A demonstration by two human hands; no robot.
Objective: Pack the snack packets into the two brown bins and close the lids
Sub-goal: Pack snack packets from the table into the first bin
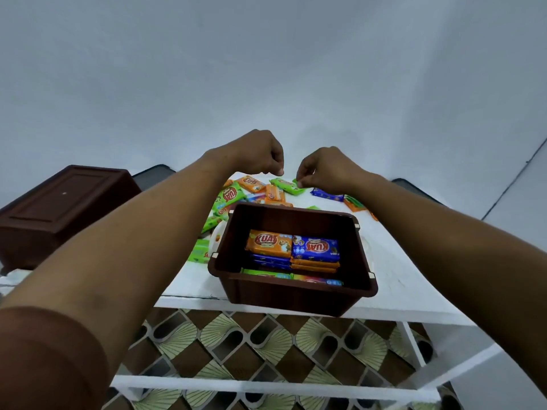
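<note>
- Bin (pixel 293 297) open on white table (pixel 399 291), near front edge; I see orange and blue packets (pixel 293 250) stacked inside.
- Second bin (pixel 62 208) at left, lid on.
- Loose packets (pixel 251 192) lie behind open bin.
- Right hand (pixel 325 170) pinches green packet (pixel 285 185) by its end.
- Left hand (pixel 257 153) curled; can't tell its grip.

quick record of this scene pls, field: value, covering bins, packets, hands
open bin: on the table, no lid, partly filled
stacked packets: orange, blue and green, inside the open bin
closed bin: to the left, lid on
loose packets: scattered on the table beyond the open bin
right hand: pinches the edge of a green packet
left hand: fingers curled above the loose packets, grip unclear
task state: packing unfinished
</note>
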